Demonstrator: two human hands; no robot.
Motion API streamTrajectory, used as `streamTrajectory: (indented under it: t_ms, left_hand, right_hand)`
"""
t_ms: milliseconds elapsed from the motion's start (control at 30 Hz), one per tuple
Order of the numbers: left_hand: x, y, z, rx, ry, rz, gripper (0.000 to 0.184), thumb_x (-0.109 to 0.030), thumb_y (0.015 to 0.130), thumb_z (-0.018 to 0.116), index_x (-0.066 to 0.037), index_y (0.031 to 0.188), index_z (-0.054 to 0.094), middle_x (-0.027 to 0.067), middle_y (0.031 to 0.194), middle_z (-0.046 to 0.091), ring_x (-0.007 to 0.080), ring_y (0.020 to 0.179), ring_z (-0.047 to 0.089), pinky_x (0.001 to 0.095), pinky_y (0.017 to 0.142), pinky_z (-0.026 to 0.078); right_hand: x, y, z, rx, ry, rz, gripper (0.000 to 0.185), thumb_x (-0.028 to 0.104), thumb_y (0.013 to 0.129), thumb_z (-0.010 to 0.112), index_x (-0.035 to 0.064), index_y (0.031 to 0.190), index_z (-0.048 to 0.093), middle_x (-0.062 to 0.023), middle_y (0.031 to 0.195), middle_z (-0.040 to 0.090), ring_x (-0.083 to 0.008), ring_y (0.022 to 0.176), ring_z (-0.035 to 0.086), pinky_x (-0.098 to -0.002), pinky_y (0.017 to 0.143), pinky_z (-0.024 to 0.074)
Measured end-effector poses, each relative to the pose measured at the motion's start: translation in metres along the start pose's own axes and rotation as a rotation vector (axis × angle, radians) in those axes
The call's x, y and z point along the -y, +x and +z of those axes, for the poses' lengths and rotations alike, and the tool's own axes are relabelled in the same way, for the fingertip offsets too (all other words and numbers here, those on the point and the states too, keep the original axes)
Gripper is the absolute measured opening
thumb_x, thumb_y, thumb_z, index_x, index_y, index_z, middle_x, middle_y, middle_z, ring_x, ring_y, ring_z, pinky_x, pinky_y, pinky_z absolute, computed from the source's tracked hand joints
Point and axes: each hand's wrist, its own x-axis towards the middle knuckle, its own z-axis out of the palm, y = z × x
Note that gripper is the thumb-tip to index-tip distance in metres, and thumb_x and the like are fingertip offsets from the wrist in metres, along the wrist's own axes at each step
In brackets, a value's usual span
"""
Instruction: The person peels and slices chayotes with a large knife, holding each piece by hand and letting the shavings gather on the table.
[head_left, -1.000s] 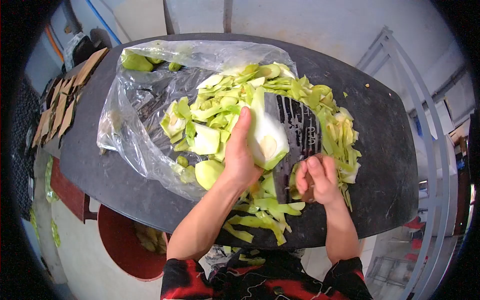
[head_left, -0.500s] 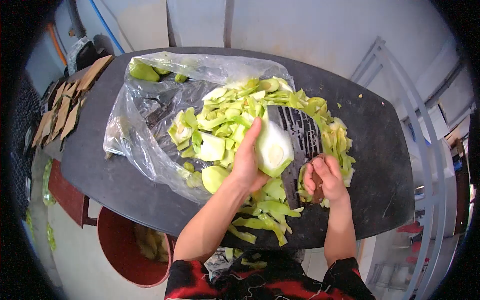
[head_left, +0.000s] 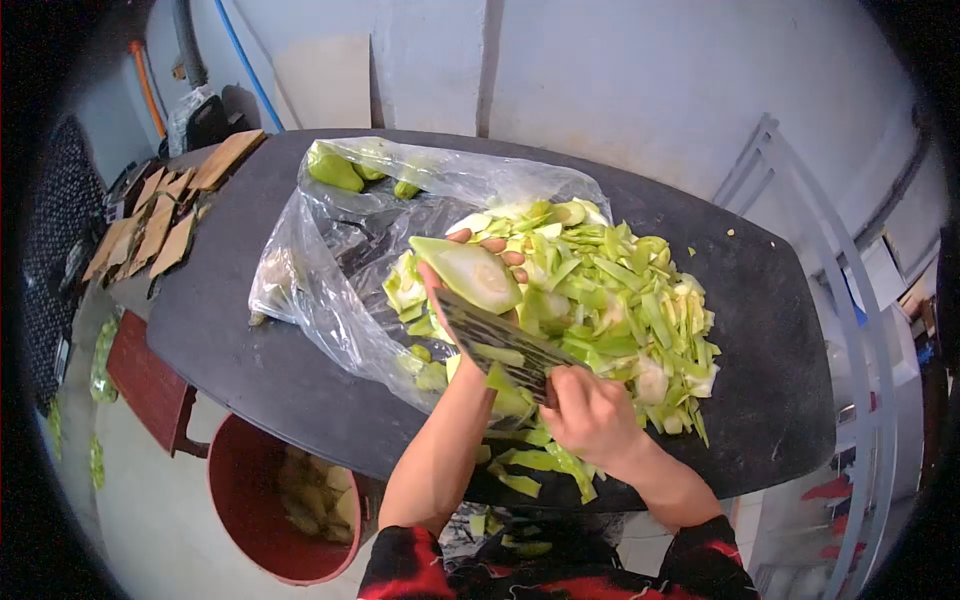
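My left hand (head_left: 492, 244) is closed around a cut, pale green fruit (head_left: 470, 278), its fingertips showing at the far edge. The fruit's whitish cut face, with an oval core, is turned up; I cannot tell its exact kind. My right hand (head_left: 597, 412) grips a wide cleaver (head_left: 505, 345) by its handle, which the fingers mostly cover. The cleaver's dark-streaked blade slants against the near side of the fruit, with a green sliver on it. Beneath and right of both hands lies a heap of green slices and peelings (head_left: 620, 290).
A clear plastic bag (head_left: 320, 325) spreads over the dark table (head_left: 230, 300), with whole green fruits (head_left: 335, 168) at its far end. Below the table's left edge stands a red bucket (head_left: 235, 500) holding pale pieces. A grey metal rail (head_left: 865, 330) rises on the right.
The fruit has moved left and tilted so its cut face points up. The cleaver has swung from upright at the fruit's right to slanting across its near side. My head view has shifted slightly.
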Motion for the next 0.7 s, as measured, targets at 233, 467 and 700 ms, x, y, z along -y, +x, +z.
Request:
streamTrajectory:
  t_ms: [233,467,700]
  left_hand:
    - [-0.004,0.000,0.008,0.018,-0.068,0.026,0.059,-0.062,0.097,0.037,-0.009,0.121,0.048,0.0177,0.099,0.061,0.0332,0.085,0.060,0.0413,0.070,0.052]
    - [0.003,0.001,-0.003,0.093,-0.008,0.058,0.059,-0.062,0.098,0.035,-0.009,0.120,0.049,0.0163,0.096,0.059,0.0330,0.084,0.059,0.0408,0.069,0.051]
    - [0.006,-0.001,-0.005,0.165,-0.038,0.017,0.059,-0.062,0.098,0.034,-0.009,0.120,0.049,0.0169,0.099,0.057,0.0345,0.083,0.058,0.0436,0.069,0.050]
  right_hand:
    - [-0.001,0.003,0.006,0.037,0.033,0.005,0.038,0.006,0.066,0.075,0.0013,0.094,0.050,-0.0109,0.072,0.056,-0.0299,0.064,0.064,-0.0370,0.053,0.0523]
    - [-0.009,-0.005,0.014,0.048,-0.002,0.025,0.030,0.010,0.072,0.071,0.0013,0.092,0.050,-0.0097,0.071,0.055,-0.0284,0.064,0.063,-0.0367,0.052,0.0517]
    - [-0.010,-0.002,0.011,0.003,0.067,0.017,0.037,0.005,0.065,0.072,-0.0018,0.095,0.053,-0.0118,0.072,0.056,-0.0308,0.059,0.062,-0.0387,0.050,0.0497]
